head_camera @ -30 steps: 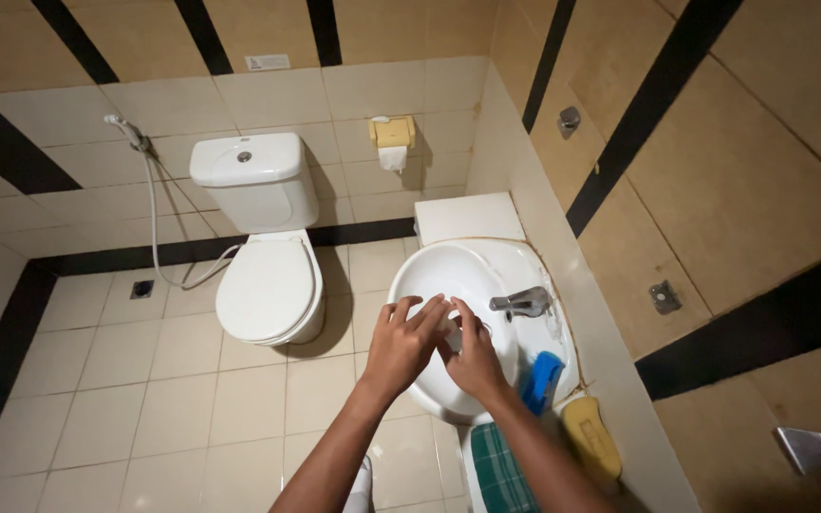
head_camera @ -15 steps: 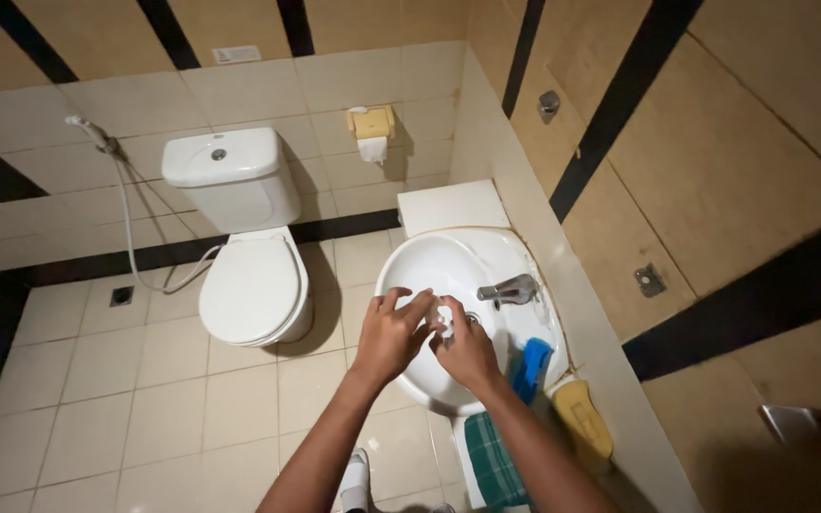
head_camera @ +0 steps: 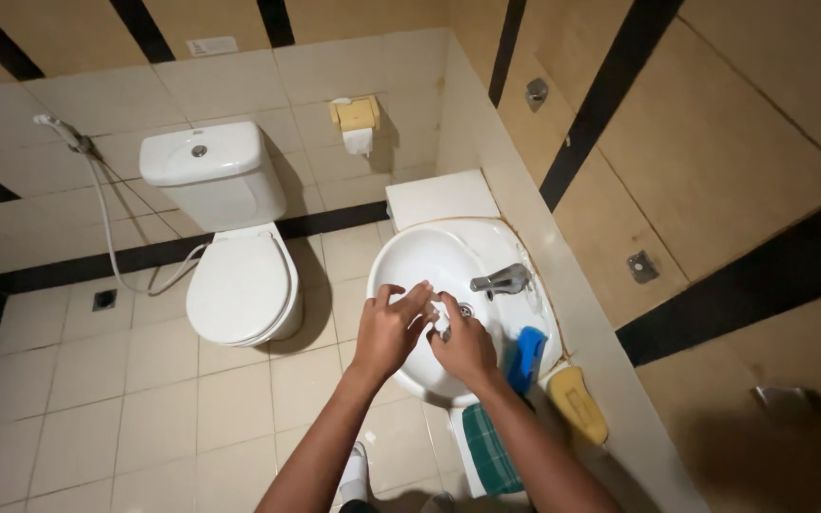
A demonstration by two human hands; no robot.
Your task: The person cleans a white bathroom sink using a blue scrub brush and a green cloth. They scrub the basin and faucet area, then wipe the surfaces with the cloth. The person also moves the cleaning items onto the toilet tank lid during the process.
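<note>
Both my hands meet over the white wash basin (head_camera: 403, 258), just left of the grey metal tap (head_camera: 502, 280). My left hand (head_camera: 388, 329) lies with fingers stretched out against my right hand (head_camera: 466, 348). The right hand's fingers are curled around a small white lump (head_camera: 440, 311), soap or foam; I cannot tell which. The basin's drain is partly hidden behind the hands. No water stream is visible from the tap.
A blue object (head_camera: 527, 353) and a yellow object (head_camera: 577, 404) rest on the ledge right of the basin, with a green checked cloth (head_camera: 489, 446) below. A white toilet (head_camera: 239, 285), sprayer hose (head_camera: 64, 131), paper holder (head_camera: 356, 114) and floor drain (head_camera: 104, 300) lie to the left.
My hands stay together over the basin, rubbing; the left fingers have slid over the right hand. The view has shifted slightly, so the toilet and basin sit a little lower.
</note>
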